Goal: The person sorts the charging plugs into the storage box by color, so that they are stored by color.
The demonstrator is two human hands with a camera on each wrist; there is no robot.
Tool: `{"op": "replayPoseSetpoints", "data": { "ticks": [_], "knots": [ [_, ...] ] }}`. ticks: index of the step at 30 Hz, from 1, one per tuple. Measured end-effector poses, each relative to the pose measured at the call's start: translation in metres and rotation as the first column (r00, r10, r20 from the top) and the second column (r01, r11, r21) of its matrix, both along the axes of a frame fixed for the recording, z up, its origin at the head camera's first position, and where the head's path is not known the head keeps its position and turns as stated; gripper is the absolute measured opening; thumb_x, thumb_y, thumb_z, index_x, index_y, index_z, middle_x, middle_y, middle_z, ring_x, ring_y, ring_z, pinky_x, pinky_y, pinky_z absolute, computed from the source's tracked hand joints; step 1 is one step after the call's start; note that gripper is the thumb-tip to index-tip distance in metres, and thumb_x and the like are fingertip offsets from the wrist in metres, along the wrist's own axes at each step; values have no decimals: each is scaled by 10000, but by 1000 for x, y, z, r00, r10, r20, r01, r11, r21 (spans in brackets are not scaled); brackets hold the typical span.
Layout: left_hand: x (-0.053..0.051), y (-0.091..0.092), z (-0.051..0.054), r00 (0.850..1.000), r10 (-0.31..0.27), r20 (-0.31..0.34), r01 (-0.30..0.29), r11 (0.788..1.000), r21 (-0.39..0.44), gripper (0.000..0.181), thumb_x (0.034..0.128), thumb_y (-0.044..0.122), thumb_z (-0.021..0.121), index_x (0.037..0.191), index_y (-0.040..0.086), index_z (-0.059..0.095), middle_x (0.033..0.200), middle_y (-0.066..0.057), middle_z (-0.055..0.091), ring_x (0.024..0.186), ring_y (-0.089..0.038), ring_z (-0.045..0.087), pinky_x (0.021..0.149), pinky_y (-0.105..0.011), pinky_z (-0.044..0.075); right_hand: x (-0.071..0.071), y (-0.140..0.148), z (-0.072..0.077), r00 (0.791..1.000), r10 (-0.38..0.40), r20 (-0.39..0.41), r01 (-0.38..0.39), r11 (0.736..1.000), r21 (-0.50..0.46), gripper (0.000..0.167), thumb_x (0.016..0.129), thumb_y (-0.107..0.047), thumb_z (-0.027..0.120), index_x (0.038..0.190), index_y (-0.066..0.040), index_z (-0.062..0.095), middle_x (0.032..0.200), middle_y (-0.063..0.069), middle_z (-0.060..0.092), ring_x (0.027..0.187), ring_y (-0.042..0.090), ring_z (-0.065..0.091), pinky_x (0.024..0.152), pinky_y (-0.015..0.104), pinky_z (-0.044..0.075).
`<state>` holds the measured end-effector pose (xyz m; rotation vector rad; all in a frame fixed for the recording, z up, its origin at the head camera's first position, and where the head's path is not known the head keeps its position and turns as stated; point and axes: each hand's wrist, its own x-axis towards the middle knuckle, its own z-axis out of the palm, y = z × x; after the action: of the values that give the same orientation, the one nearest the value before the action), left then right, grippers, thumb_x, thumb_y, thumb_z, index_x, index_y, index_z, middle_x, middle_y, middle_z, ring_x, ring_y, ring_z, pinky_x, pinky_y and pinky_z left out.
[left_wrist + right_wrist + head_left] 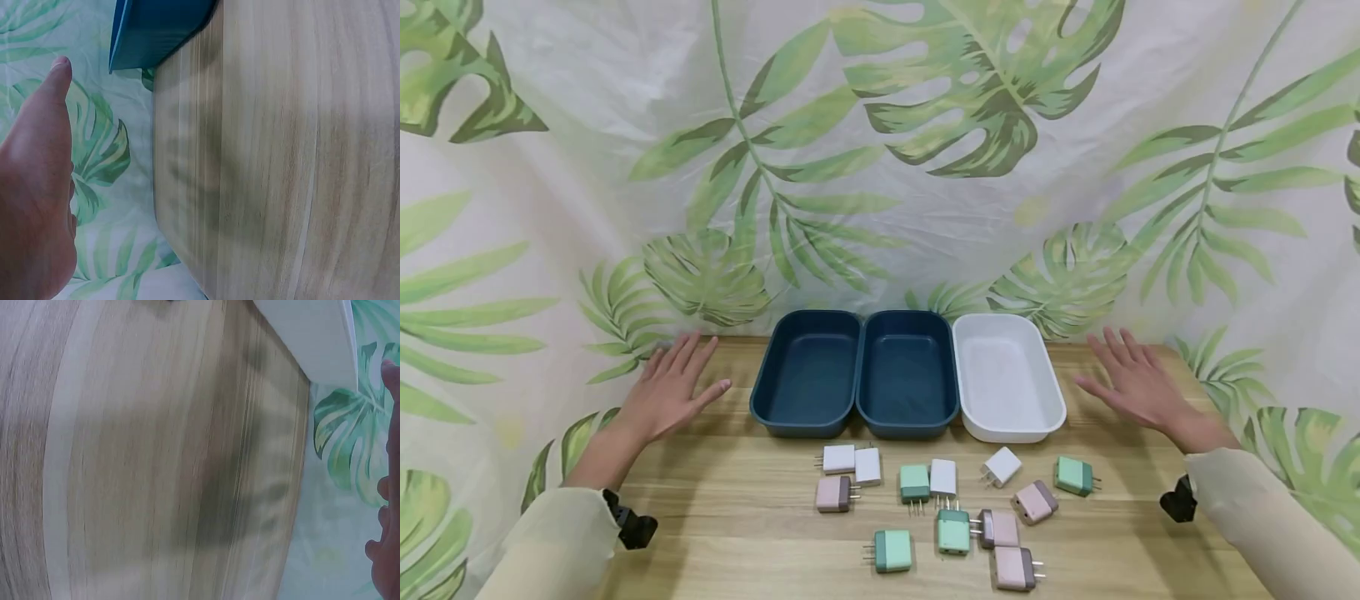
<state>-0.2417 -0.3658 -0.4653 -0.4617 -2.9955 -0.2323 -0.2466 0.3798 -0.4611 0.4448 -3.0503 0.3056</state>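
My left hand (672, 392) is spread with straight fingers, left of the dark blue trays, holding nothing. On the other side my right hand (1131, 379) is likewise spread and bare, right of the white tray (1011, 429). Both hover over the wooden table, casting shadows. A left blue tray (805, 429) and a middle blue tray (908, 429) stand side by side with the white one. In front of them lie several plug chargers: white ones such as this white charger (839, 459), green ones such as this green charger (892, 551), and pink ones such as this pink charger (1015, 568).
The wooden table (737, 517) ends at a leaf-patterned cloth (925, 233) behind the trays. A dark wrist camera (636, 529) sits on the left wrist and another wrist camera (1178, 500) on the right.
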Motion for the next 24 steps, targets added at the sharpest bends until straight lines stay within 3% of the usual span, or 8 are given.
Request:
{"op": "replayPoseSetpoints", "data": {
  "ticks": [14, 20, 24],
  "knots": [
    [14, 27, 7, 987, -118, -105, 119, 993, 3, 847, 1058, 550, 574, 1696, 98, 248, 1741, -241, 183, 1613, -429, 160, 1233, -700, 183, 1, -24, 2, 995, 86, -41, -86, 996, 0, 856, 1055, -548, 563, 1670, -23, 281, 1719, 305, 163, 1598, 514, 97, 1220, 743, 145],
    [22, 43, 10, 972, -191, -133, 197, 980, 35, 864, 1047, 526, 612, 1699, 102, 235, 1751, -220, 165, 1621, -410, 148, 1293, -614, 113, 0, -35, -2, 989, 140, -52, -141, 990, -6, 858, 1045, -547, 586, 1668, -32, 297, 1726, 284, 180, 1595, 516, 122, 1222, 732, 158],
    [27, 56, 13, 954, -246, -173, 252, 967, 17, 874, 1032, 538, 631, 1686, 84, 272, 1746, -217, 192, 1604, -420, 199, 1309, -560, 113, -1, -40, -6, 984, 170, -45, -170, 985, -4, 860, 1042, -542, 595, 1673, -43, 290, 1735, 270, 168, 1600, 504, 112, 1234, 717, 148]
  ]
}}
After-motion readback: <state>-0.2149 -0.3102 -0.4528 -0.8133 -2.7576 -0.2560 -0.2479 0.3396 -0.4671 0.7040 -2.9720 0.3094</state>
